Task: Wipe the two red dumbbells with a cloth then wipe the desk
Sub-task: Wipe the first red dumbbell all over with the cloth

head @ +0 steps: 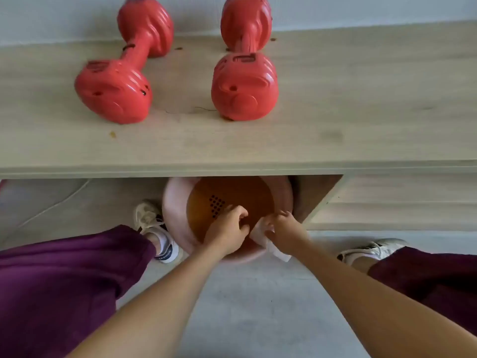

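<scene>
Both our forearms reach down to a pink basin (178, 228) under the bench (335, 112): our right hand (285, 227) grips the soft white cloth (277, 248), our left hand (227, 229) curls beside it, apparently empty. Two red dumbbells (124, 68) (245, 81) wait on top, probably heavy; grasp the handles.

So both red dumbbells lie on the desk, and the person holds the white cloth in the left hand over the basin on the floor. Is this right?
Not quite. In the head view the white cloth is held in the right hand, not the left hand. The rest stands: both red dumbbells lie on the desk, and both hands are over the basin on the floor.
</scene>
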The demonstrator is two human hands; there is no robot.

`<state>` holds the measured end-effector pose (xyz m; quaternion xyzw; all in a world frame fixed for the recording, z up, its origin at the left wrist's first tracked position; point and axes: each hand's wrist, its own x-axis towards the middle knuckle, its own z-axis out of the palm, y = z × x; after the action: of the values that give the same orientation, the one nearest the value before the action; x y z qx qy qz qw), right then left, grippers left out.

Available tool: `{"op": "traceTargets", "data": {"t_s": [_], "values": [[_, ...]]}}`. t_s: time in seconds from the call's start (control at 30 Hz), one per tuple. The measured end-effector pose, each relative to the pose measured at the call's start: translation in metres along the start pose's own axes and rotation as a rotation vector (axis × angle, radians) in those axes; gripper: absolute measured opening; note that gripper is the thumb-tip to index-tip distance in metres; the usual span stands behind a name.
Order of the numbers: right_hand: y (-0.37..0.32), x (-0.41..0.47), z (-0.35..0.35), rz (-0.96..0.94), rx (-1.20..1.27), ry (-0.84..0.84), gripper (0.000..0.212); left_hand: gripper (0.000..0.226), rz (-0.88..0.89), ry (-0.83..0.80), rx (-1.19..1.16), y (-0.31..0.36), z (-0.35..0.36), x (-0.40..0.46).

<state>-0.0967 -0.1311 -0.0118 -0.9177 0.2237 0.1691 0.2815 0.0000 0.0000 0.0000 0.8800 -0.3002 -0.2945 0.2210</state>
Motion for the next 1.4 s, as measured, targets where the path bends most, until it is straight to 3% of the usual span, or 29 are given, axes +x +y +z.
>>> {"op": "traceTargets", "data": {"t_s": [0.17,0.3,0.47,0.6,0.83,1.07,1.3,1.4], "values": [[0.01,0.02,0.03,-0.001,-0.203,-0.114,0.053,0.027,-0.072,-0.056,0.014,-0.021,0.018,0.022],[0.015,0.026,0.039,-0.132,-0.353,-0.105,0.042,0.028,-0.07,-0.052,0.029,-0.031,0.026,0.03],[0.025,0.029,0.04,-0.153,-0.399,-0.177,0.039,0.028,-0.064,-0.068,0.038,-0.033,0.029,0.032],[0.019,0.026,0.03,-0.187,-0.549,-0.159,0.054,0.029,-0.052,-0.067,0.052,-0.027,0.021,0.025],[-0.005,-0.002,-0.024,-0.116,-0.174,0.01,0.031,0.028,-0.015,0.025,0.078,-0.001,-0.015,0.007],[-0.034,-0.057,-0.089,-0.211,0.057,0.154,0.033,0.03,0.156,0.164,0.133,0.057,-0.072,-0.04],[-0.055,-0.119,-0.151,-0.252,0.216,0.337,0.014,0.007,0.278,0.345,0.166,0.106,-0.128,-0.097],[-0.057,-0.134,-0.177,-0.256,0.254,0.41,0.017,0.006,0.322,0.438,0.14,0.118,-0.155,-0.108]]}}
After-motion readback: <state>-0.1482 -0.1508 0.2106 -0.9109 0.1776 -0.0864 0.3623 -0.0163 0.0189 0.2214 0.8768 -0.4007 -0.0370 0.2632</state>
